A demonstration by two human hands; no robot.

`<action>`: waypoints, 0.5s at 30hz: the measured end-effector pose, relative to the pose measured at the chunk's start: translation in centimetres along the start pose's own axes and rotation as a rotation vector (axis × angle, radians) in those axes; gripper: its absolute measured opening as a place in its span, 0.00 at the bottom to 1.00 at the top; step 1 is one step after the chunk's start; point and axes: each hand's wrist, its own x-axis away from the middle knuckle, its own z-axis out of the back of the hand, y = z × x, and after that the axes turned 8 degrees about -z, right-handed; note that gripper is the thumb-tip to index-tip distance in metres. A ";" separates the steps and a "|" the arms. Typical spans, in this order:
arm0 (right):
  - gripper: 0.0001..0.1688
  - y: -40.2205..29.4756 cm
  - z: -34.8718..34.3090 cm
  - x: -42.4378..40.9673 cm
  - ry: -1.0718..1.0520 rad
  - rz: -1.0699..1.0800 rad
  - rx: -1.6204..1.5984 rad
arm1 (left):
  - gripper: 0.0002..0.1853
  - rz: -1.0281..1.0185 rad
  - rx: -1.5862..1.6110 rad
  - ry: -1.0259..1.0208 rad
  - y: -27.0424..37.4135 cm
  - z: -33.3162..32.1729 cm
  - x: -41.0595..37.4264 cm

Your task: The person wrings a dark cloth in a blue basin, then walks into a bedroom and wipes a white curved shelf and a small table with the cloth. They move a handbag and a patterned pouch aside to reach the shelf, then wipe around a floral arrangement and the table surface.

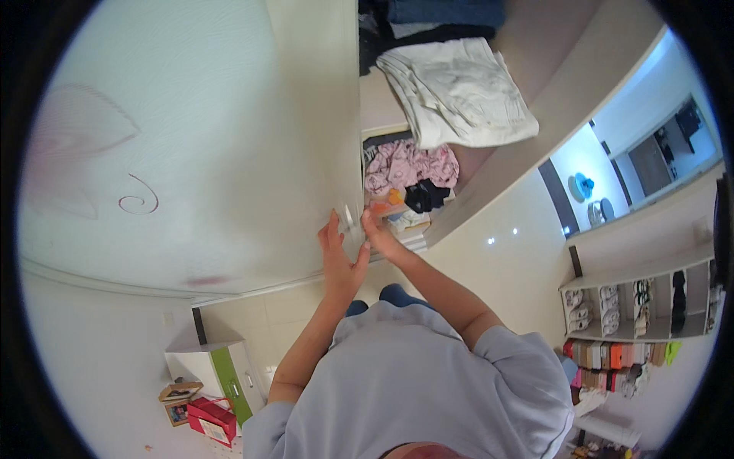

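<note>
A large frosted sliding door panel [189, 143] with a pale pink flower pattern covers the left side of a wardrobe. My left hand [343, 258] is at the door's edge frame [351, 224], its fingers apart and nothing held in them. My right hand [381, 238] is against the same edge from the open side; whether its fingers grip it cannot be told. Beyond the edge, folded white trousers [459, 94] lie on a shelf and overhang its front. Below them is a pink patterned garment [410, 166], with a bunched black cloth [425, 195] beside it.
Dark folded clothes [444, 11] lie further up in the wardrobe. A shoe rack [636, 304] and stacked shoe boxes [616, 356] stand at the right. At the lower left are a white and green cabinet [229, 376] and a red paper bag [211, 421]. Glossy floor tiles [493, 229] run between.
</note>
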 end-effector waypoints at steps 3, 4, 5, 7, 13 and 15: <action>0.44 3.9 1.8 -1.5 0.127 0.049 -0.193 | 0.43 -0.028 0.065 -0.073 1.0 -2.2 -0.7; 0.48 4.5 2.7 -1.5 0.090 0.037 -0.204 | 0.43 -0.024 0.066 -0.093 1.2 -2.7 -0.8; 0.47 5.1 3.0 -1.4 0.119 0.037 -0.238 | 0.43 -0.020 0.067 -0.115 1.5 -3.2 -0.9; 0.47 5.1 4.0 -1.1 0.180 0.047 -0.296 | 0.43 -0.028 0.081 -0.148 1.7 -4.4 -1.2; 0.38 4.3 7.8 1.0 0.211 0.179 -0.295 | 0.45 -0.070 0.117 -0.248 2.9 -7.8 -2.3; 0.36 4.6 8.7 1.2 0.230 0.227 -0.391 | 0.45 -0.089 0.125 -0.281 3.4 -9.0 -2.5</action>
